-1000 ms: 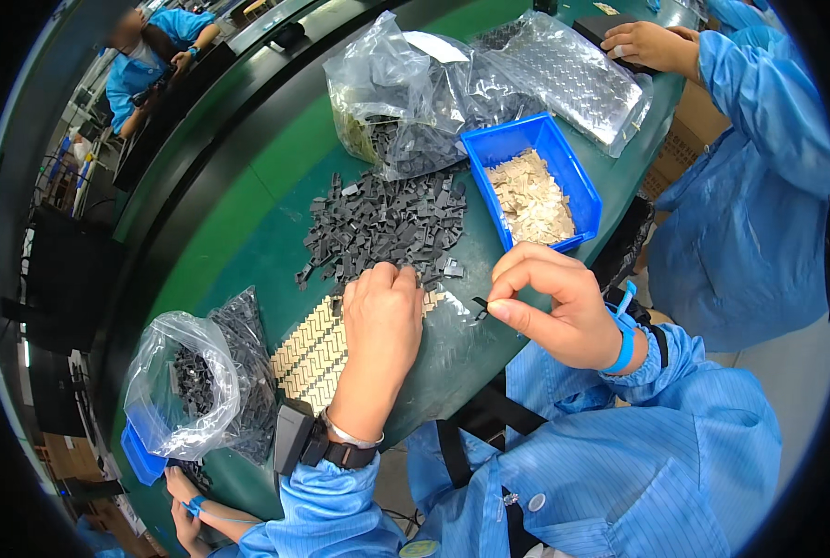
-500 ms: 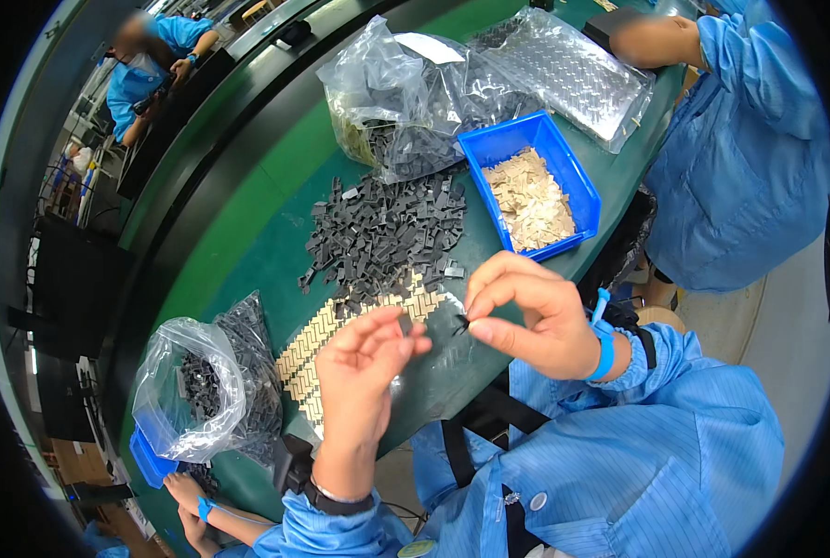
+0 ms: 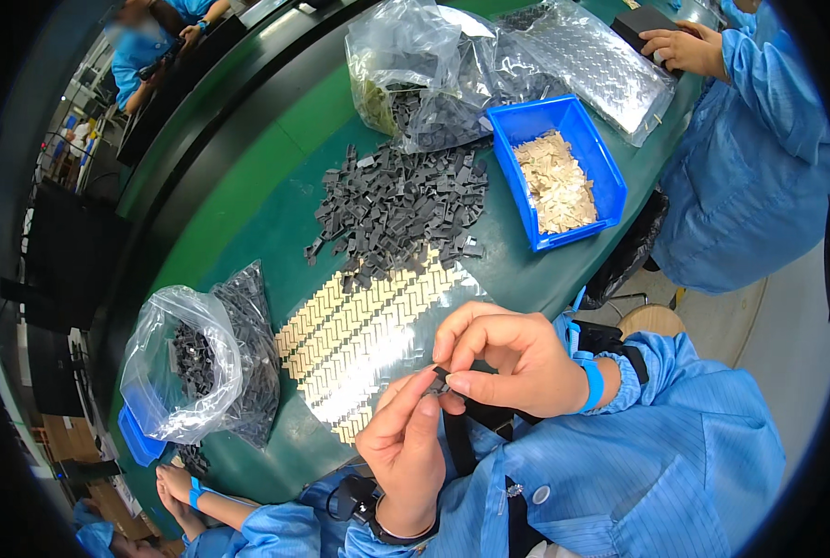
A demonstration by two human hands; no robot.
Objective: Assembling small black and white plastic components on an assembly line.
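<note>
- Both hands, left hand (image 3: 405, 446) and right hand (image 3: 508, 358), meet over the near table edge, pinching a small dark part (image 3: 441, 377); open air around them.
- Just ahead: clear tray of tan pieces (image 3: 368, 339), flat, low, easy to pass over.
- Beyond it, loose pile of grey parts (image 3: 396, 205) fills the table middle.
- Right: blue bin (image 3: 610, 186) with raised walls blocks a low sweep.
- Far side: 2 bulky plastic bags (image 3: 424, 65) stand tall.
- Left: puffed bag of dark parts (image 3: 178, 363) crowds that edge.
- Bare green tabletop (image 3: 247, 200) left of the pile is free.
- Another person's hand (image 3: 680, 46) at far right corner.
</note>
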